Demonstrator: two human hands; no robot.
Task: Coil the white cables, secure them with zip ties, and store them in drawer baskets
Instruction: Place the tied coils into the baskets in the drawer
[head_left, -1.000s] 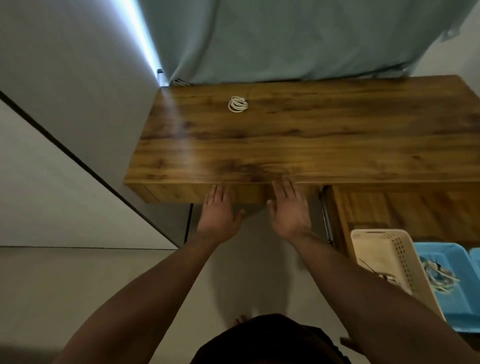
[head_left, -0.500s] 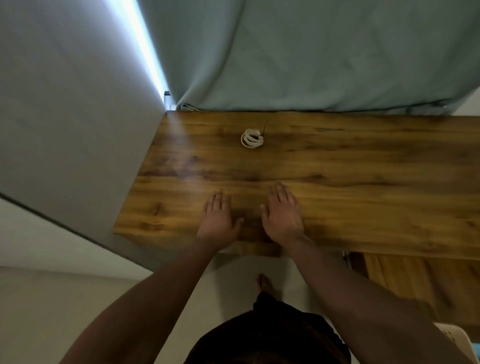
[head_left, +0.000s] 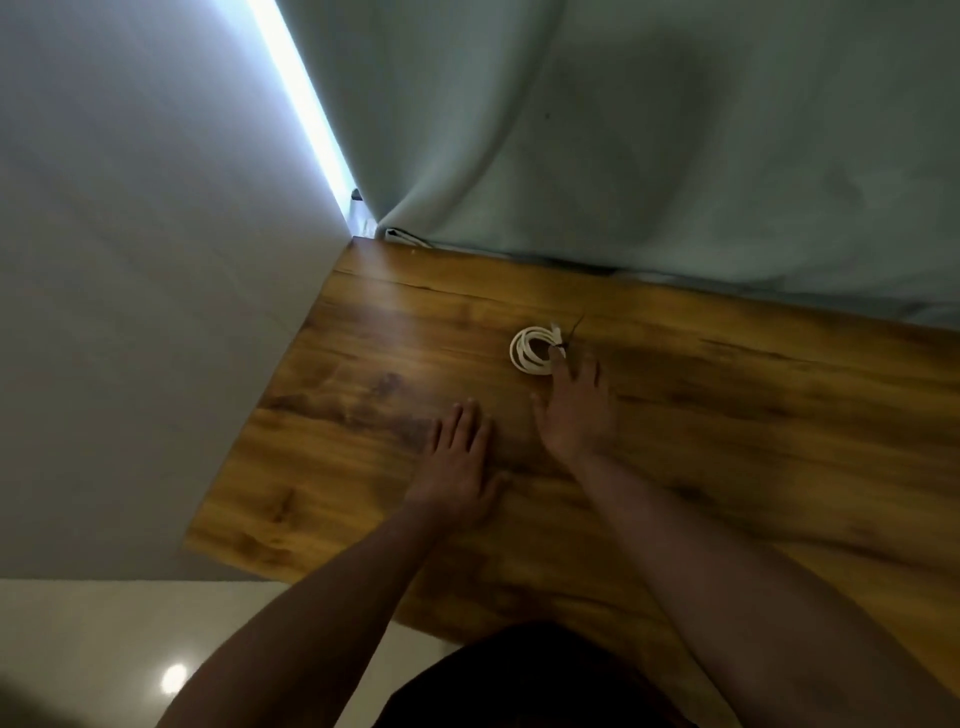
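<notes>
Your dark shirt fills the near edge of the view, and both bare forearms stretch out over the wooden counter. To the near left, pale glossy floor shows a spot of glare beside the counter's corner.

Your left hand lies flat, palm down, on the wood. Its fingers are straight and close together, and it holds nothing.

Your right hand is just beside it and a little farther out, also palm down with the fingers extended. Its fingertips touch the near right edge of the coiled white cable, and no finger curls round the coil.

The coil lies flat on the counter toward the far side, well short of the back edge. A thin black zip tie binds it on its right, with the tail sticking up and away from you.

A grey wall bounds the counter on the left. A pale green curtain hangs along the far edge, and a bright strip of light runs between wall and curtain.
</notes>
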